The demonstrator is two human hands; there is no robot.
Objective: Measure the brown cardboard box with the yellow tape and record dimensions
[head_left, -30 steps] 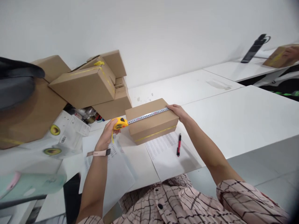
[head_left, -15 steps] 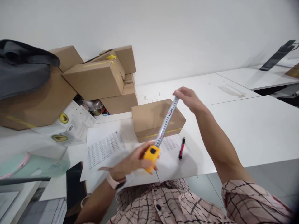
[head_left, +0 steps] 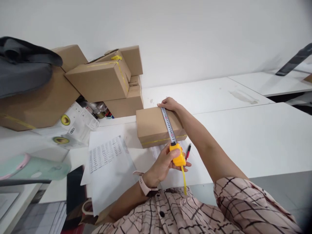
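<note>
Gripping the yellow tape measure case (head_left: 177,156) just off the near edge of the cardboard box (head_left: 151,125), the left hand (head_left: 162,164) had its fingers closed around the case, and a yellow strap (head_left: 184,178) hung below it. The right hand (head_left: 169,104) pressed the tip of the tape blade (head_left: 168,125) onto the box's far edge with its fingers bent down over it. Whether they pinched the tip or only pinned it could not be told.

The likeliest slip, by my judgement, was the tip sliding off that far edge. Only finger pressure seemed to hold it there, and the case's spring would pull the blade back toward the left hand. The blade also ran slightly aslant across the lid, which could skew a reading.

The box sat on the table (head_left: 243,136), partly on printed sheets (head_left: 107,156), between the two hands. A red pen (head_left: 188,152) lay just beside the case.
</note>
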